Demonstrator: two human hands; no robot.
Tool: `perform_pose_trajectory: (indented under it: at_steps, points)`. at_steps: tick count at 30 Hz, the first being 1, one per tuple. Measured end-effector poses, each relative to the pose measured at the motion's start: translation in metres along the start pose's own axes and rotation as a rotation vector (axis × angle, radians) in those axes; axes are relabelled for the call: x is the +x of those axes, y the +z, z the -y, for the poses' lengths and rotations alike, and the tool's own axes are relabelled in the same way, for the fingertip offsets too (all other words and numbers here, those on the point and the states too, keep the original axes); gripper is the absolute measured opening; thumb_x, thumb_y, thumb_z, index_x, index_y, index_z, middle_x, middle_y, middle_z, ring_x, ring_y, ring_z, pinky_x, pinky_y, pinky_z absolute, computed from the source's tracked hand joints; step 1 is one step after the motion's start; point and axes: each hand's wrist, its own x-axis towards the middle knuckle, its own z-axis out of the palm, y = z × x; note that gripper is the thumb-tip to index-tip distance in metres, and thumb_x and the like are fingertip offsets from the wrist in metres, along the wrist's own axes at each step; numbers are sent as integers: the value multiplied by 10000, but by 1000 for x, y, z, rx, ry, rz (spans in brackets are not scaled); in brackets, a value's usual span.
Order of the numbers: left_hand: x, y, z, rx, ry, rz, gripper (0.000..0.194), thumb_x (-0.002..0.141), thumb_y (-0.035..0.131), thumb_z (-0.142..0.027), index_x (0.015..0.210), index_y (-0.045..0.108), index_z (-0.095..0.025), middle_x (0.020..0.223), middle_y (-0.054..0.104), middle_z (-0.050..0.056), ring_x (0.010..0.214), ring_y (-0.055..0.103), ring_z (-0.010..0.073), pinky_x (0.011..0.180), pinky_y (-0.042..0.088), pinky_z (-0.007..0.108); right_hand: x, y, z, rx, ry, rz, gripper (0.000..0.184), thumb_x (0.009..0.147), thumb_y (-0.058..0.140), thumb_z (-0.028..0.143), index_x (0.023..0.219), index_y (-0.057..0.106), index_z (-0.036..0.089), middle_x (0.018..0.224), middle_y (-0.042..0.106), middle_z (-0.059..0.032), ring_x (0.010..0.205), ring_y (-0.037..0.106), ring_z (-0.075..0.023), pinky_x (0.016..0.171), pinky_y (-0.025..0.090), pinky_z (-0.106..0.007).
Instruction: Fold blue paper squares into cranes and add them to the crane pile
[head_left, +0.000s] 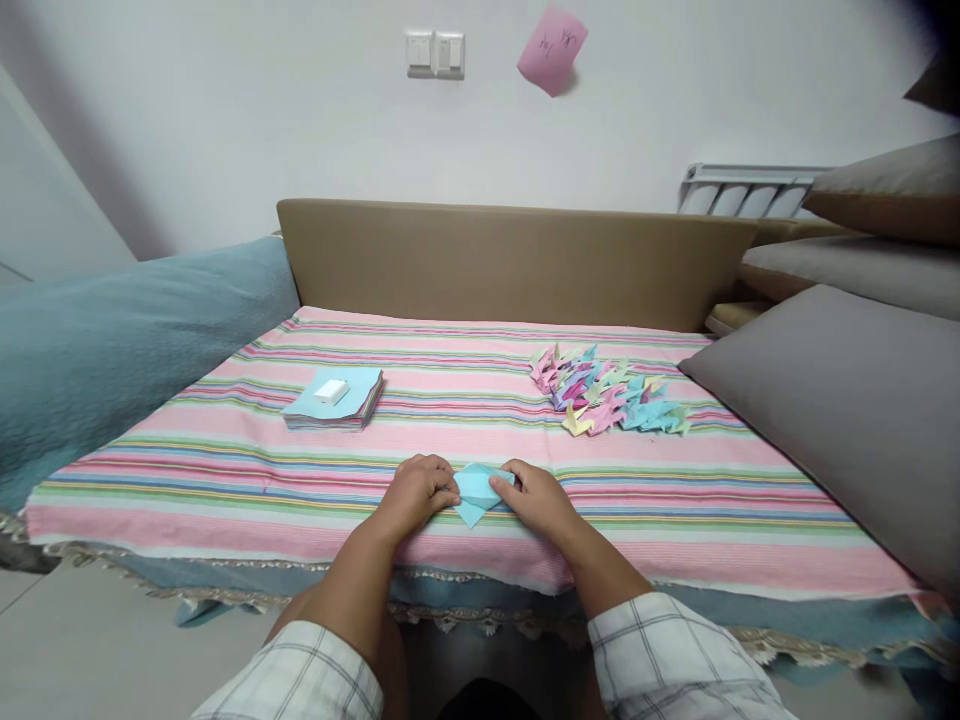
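Observation:
A partly folded piece of light blue origami paper (477, 487) is held just above or on the striped cloth, near the front of the seat. My left hand (421, 487) pinches its left edge between thumb and fingers. On the opposite side my right hand (534, 492) grips the right edge, its thumb lying on top of the paper. One pointed flap hangs toward me between the hands. The fingers under the paper are hidden.
A stack of coloured paper sheets (330, 415) with a small white block (331, 391) on top lies at left. Several folded paper cranes (600, 393) are heaped at right on the striped cloth (450, 360). Grey cushions (825, 400) line the right side; a blue-covered armrest (150, 330) bounds the left.

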Motion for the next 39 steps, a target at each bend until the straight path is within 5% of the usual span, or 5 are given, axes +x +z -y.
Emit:
perform_pose_trajectory:
  at_steps: [14,19,30,33,39]
  points:
    - [-2,14,-20,41,-104,-150,132,723,626,-316,826,663,-243,993,586,30,956,500,215,862,356,388,2,2,2,-25,37,-37,339,824,460,524,862,633,235,703,634,-9,646,547,-150,555,298,-228]
    - [-2,22,-30,11,-64,-55,121,694,686,-387,799,706,-331,1363,414,-4,1199,354,294,993,190,549,2,3,1,-33,52,-41,348,820,462,530,876,641,237,672,624,-3,620,539,-146,546,295,-229]
    - [1,27,-32,34,-112,17,206,807,541,-435,761,682,-293,1328,487,-16,1218,361,271,1010,130,588,4,-4,-14,247,-84,95,371,805,479,526,902,597,188,723,602,10,652,528,-133,569,348,-222]
    - [1,28,-34,10,-135,-38,164,776,589,-410,876,638,-290,1280,537,-7,1192,404,247,1026,140,559,4,-4,-13,191,-60,62,276,807,479,433,861,602,192,690,580,16,627,508,-130,567,338,-226]
    - [1,29,-37,-32,-153,-101,510,737,641,-377,1215,480,-294,1185,602,41,1124,483,232,1044,123,546,4,-4,-7,73,-5,24,164,755,487,287,844,602,214,710,597,21,605,495,-127,565,321,-228]
